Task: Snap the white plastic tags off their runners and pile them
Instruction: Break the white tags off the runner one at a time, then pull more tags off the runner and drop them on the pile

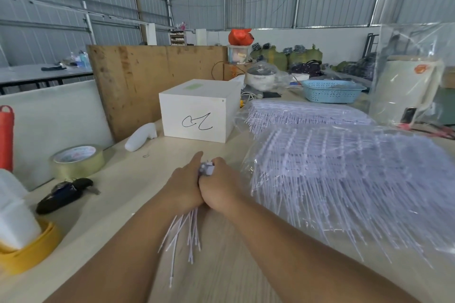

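Both my hands meet at the middle of the table around one bunch of white plastic tags (187, 231). My left hand (183, 186) grips the bunch from the left, index finger stretched forward. My right hand (219, 187) curls round it from the right. The tags' white heads (206, 169) stick out between my fingers at the top, and the thin tails fan out below my wrists onto the table. To the right lie big stacks of tags on their runners (344, 179) in clear plastic bags, with a second stack (300, 113) behind.
A white box (199, 110) with a black scribble stands ahead. Left of my hands lie a tape roll (78, 161), a black key fob (64, 195), a white bottle (141, 139) and a yellow-based container (27, 251). A blue basket (330, 91) sits at the back right.
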### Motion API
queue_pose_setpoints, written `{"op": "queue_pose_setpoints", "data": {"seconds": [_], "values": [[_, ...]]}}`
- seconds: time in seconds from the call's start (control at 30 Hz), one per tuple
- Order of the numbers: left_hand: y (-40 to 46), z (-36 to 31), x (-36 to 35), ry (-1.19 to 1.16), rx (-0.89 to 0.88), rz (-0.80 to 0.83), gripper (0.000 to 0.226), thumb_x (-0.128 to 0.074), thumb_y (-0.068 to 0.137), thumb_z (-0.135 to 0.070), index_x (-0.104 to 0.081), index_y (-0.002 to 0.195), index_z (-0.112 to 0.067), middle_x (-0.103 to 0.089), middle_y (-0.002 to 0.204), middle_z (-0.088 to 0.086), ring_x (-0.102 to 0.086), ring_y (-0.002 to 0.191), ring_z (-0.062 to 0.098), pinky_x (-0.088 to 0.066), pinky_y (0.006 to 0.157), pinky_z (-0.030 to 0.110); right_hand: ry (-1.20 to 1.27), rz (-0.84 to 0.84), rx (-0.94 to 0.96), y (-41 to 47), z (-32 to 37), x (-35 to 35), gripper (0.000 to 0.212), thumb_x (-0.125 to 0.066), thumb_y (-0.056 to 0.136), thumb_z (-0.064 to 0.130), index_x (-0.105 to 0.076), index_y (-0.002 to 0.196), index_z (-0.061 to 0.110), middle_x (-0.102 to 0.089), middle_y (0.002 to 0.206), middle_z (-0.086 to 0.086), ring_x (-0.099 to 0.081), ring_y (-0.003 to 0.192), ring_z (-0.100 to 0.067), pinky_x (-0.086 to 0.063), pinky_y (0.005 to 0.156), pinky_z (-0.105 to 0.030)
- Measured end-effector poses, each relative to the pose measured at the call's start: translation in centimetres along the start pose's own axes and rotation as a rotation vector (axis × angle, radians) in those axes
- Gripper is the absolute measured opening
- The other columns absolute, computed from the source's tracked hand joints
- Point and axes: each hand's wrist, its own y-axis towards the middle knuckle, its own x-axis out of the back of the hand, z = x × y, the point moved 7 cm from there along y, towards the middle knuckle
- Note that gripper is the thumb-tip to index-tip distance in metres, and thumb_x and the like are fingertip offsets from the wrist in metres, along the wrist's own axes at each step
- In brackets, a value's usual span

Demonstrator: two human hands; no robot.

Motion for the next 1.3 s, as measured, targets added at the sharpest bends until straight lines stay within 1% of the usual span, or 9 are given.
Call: {"op": "queue_pose_setpoints", "data": {"seconds": [0.1, 0.23, 0.43, 0.53, 0.8, 0.9, 1.07, 1.23, 1.3], "values": [[0.2, 0.4, 0.1, 0.007, -0.018, -0.013, 0.084, -0.059, 0.093, -0.005, -0.001, 0.154, -0.015, -0.036, 0.147, 0.023, -0.039, 0.133, 0.037, -0.038, 0.104, 0.041, -0.156, -0.059, 0.032, -0.4, 0.5, 0.4, 0.028, -0.049, 0.087, 0.032, -0.049, 0.109, 0.015, -0.057, 0.108, -0.003, -0.052, 0.106, -0.027, -0.044, 0.084, -0.035], [1.1, 1.9, 0.0, 0.024, 0.001, -0.014, 0.099, -0.068, 0.087, -0.011, 0.003, 0.154, -0.025, -0.025, 0.153, 0.014, -0.034, 0.137, 0.032, -0.038, 0.106, 0.043, -0.220, -0.088, 0.107, -1.0, 1.0, 0.9, 0.033, -0.049, 0.089, 0.028, -0.048, 0.117, 0.012, -0.053, 0.120, -0.009, -0.046, 0.115, -0.030, -0.037, 0.086, -0.036], [1.5, 4.6, 1.3, 0.190, 0.136, 0.089, 0.150, -0.085, 0.041, -0.049, 0.016, 0.150, -0.037, -0.020, 0.154, 0.002, -0.035, 0.137, 0.020, -0.041, 0.098, 0.035, -0.318, -0.080, 0.270, -2.0, 2.3, 1.2, 0.030, -0.044, 0.091, 0.009, -0.058, 0.117, 0.005, -0.043, 0.126, -0.009, -0.040, 0.117, -0.026, -0.040, 0.100, -0.036], [1.9, 5.2, 1.1, 0.247, 0.152, 0.065, 0.136, -0.086, 0.048, -0.042, -0.001, 0.153, -0.027, -0.048, 0.133, 0.003, -0.053, 0.114, 0.020, -0.043, 0.074, 0.026, -0.335, -0.054, 0.265, -2.3, 2.4, 1.2, 0.031, -0.048, 0.087, 0.008, -0.058, 0.116, 0.008, -0.043, 0.123, -0.008, -0.047, 0.113, -0.027, -0.045, 0.092, -0.034], [2.6, 3.9, 0.2, 0.196, -0.016, -0.112, 0.069, -0.068, 0.081, -0.015, -0.039, 0.143, -0.021, -0.059, 0.128, 0.005, -0.057, 0.111, 0.019, -0.036, 0.080, 0.021, -0.284, 0.092, 0.237, -2.5, 1.5, 0.2, 0.029, -0.050, 0.091, 0.015, -0.060, 0.118, 0.011, -0.050, 0.123, -0.011, -0.053, 0.112, -0.031, -0.045, 0.091, -0.034], [2.8, 3.6, 0.1, 0.159, -0.065, -0.150, 0.066, -0.065, 0.084, -0.014, -0.040, 0.144, -0.024, -0.054, 0.135, 0.002, -0.057, 0.115, 0.018, -0.040, 0.086, 0.022, -0.271, 0.076, 0.263, -2.5, 1.5, 0.1, 0.036, -0.052, 0.082, 0.003, -0.060, 0.117, 0.009, -0.050, 0.122, -0.010, -0.052, 0.113, -0.030, -0.047, 0.091, -0.035], [2.9, 3.4, -0.2, 0.072, -0.137, -0.156, 0.066, -0.062, 0.083, -0.003, -0.042, 0.143, -0.024, -0.052, 0.137, 0.000, -0.058, 0.114, 0.016, -0.048, 0.096, 0.031, -0.453, -0.061, 0.278, -2.4, 1.8, 1.2, 0.034, -0.055, 0.083, 0.012, -0.057, 0.116, 0.013, -0.052, 0.114, -0.009, -0.054, 0.105, -0.029, -0.038, 0.075, -0.031], [3.1, 3.5, -0.7, 0.084, -0.170, -0.146, 0.060, -0.061, 0.086, -0.004, -0.046, 0.140, -0.024, -0.054, 0.133, 0.001, -0.059, 0.112, 0.016, -0.047, 0.097, 0.031, -0.487, -0.002, 0.288, -2.3, 1.6, 0.7, 0.039, -0.055, 0.084, 0.010, -0.058, 0.122, 0.012, -0.053, 0.117, -0.009, -0.055, 0.108, -0.033, -0.045, 0.082, -0.036], [3.1, 3.4, -0.6, 0.108, -0.192, -0.159, 0.053, -0.062, 0.085, -0.006, -0.051, 0.134, -0.024, -0.057, 0.127, -0.001, -0.058, 0.109, 0.013, -0.046, 0.088, 0.019, -0.469, 0.024, 0.302, -2.4, 1.5, 0.7, 0.043, -0.054, 0.084, 0.009, -0.056, 0.127, 0.013, -0.052, 0.120, -0.009, -0.052, 0.111, -0.032, -0.044, 0.086, -0.037]]}}
